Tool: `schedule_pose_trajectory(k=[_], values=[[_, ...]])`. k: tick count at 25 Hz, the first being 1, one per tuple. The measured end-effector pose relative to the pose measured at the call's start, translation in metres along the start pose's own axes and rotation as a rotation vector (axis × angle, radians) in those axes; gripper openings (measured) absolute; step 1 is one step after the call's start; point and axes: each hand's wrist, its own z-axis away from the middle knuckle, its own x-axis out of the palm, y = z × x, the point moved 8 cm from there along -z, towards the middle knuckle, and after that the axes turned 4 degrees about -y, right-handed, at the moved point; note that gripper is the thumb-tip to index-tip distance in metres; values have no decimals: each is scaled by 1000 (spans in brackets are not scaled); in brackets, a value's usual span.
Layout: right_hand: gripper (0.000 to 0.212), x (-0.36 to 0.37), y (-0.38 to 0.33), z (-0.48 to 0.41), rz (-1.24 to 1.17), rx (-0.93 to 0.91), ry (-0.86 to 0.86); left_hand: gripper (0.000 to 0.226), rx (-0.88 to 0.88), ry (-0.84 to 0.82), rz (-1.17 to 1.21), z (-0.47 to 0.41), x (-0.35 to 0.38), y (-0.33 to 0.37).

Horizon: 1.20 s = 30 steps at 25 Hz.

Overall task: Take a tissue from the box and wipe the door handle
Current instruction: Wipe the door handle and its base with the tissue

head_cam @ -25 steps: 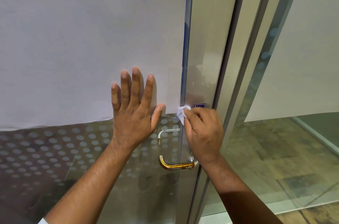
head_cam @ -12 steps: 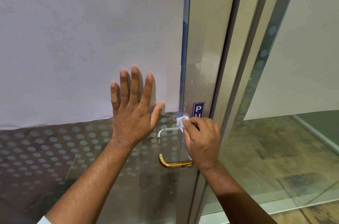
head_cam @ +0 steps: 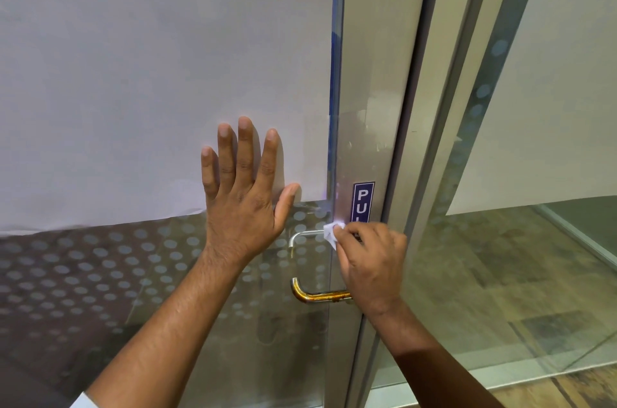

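Note:
A glass door (head_cam: 167, 274) with a dotted frosted band fills the left of the head view. Its handle (head_cam: 310, 295) is a metal loop, silver at the top bar and gold at the lower bend. My right hand (head_cam: 370, 264) covers the handle's right side and pinches a small white tissue (head_cam: 332, 232) against the top bar near the door's edge. My left hand (head_cam: 243, 197) lies flat on the glass with fingers spread, just left of the handle. No tissue box is in view.
White paper (head_cam: 150, 73) covers the door's upper glass. A metal frame post (head_cam: 370, 107) carries a blue sign (head_cam: 363, 202) just above my right hand. Right of the post, a glass panel (head_cam: 534, 274) shows a tiled floor beyond.
My right hand has slid down with the tissue, from beside the blue sign to the handle's top bar, uncovering more of the sign. My left hand has stayed flat on the glass.

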Motion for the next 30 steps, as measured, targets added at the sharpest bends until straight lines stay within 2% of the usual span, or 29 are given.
schedule_pose_trajectory(k=[2, 6, 10, 12, 17, 22, 27, 30], values=[[27, -5, 11, 4, 29, 33, 19, 91, 2, 0, -5, 0, 0, 0], [15, -15, 20, -21, -8, 109, 125, 92, -5, 4, 0, 0, 2, -1], [24, -1, -2, -1, 20, -11, -1, 93, -3, 3, 12, 0, 1, -1], [29, 1, 8, 11, 57, -11, -52, 93, -2, 1, 10, 0, 1, -1], [18, -18, 25, -23, -8, 105, 107, 93, -8, 1, 13, -1, 2, -1], [25, -5, 3, -2, 38, 6, -19, 93, -11, -7, 18, 0, 1, -1], [10, -27, 18, -35, 16, 122, 145, 91, -2, 14, 9, 1, -2, 1], [14, -23, 1, -36, 4, 69, 114, 92, 0, 12, 6, 0, -2, 0]])
